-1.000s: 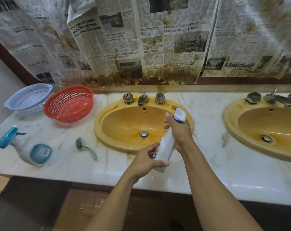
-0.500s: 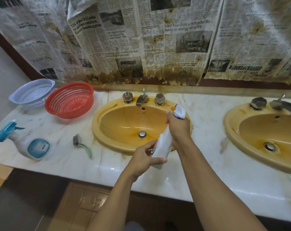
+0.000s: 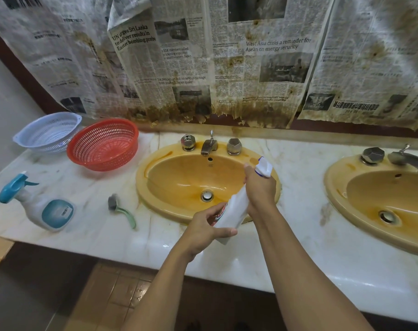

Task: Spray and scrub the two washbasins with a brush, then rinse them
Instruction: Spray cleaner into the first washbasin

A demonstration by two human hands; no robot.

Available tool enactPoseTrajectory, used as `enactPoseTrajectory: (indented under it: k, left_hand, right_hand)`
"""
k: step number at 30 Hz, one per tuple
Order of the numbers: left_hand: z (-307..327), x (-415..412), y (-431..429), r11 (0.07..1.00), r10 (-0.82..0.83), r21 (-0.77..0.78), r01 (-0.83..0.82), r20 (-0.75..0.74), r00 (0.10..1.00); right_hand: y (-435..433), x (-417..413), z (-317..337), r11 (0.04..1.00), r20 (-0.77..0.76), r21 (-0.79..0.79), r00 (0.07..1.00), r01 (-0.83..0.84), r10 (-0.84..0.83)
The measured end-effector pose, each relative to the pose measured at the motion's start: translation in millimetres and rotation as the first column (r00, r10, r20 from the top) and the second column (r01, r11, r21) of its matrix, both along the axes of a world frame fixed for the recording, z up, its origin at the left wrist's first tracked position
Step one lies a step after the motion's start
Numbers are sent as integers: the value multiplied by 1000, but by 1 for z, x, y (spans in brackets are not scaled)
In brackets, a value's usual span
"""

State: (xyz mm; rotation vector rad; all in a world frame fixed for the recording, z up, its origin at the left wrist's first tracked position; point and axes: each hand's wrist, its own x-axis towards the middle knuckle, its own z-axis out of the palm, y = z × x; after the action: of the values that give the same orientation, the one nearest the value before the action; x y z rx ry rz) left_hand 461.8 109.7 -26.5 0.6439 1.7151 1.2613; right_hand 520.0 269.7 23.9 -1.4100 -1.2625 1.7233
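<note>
Two yellow washbasins are set in a marble counter: the left washbasin in the middle of view and the right washbasin at the right edge. Over the left basin's front rim I hold a white spray bottle tilted, its nozzle pointing up and to the right. My right hand grips its neck at the trigger. My left hand holds its base. A small brush with a green handle lies on the counter left of the basin.
A second spray bottle with a teal head lies at the counter's left end. A red colander and a pale blue colander stand at the back left. Each basin has a tap with two knobs. Stained newspaper covers the wall.
The view has shifted a little up and to the right, so the counter items sit lower and more to the left. Both hands keep the same hold on the white spray bottle.
</note>
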Motion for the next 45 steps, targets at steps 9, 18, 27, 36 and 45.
enactPoseTrajectory:
  k: [9,18,27,36,45]
  left_hand:
    - [2,-2,-8,999,20,31,-19,-35,999]
    - [-5,-7,-29,998,58,39,-57,-9,998]
    - [-20,-10,-51,992,118,38,-122,88,989]
    - [-18,-18,-60,992,67,99,-83,157,985]
    - [-27,-15,-59,994,29,102,-49,192,981]
  right_hand:
    - [-9,-5,9,999,-1,40,1000,-23,23]
    - [-33,-18,12,965,-8,159,977,-210,214]
    - [-61,-46,0,917,209,176,924,-358,320]
    - [-81,-62,-1,904,374,269,901,-334,221]
    - [-87,-66,-2,887,452,306,873,-346,185]
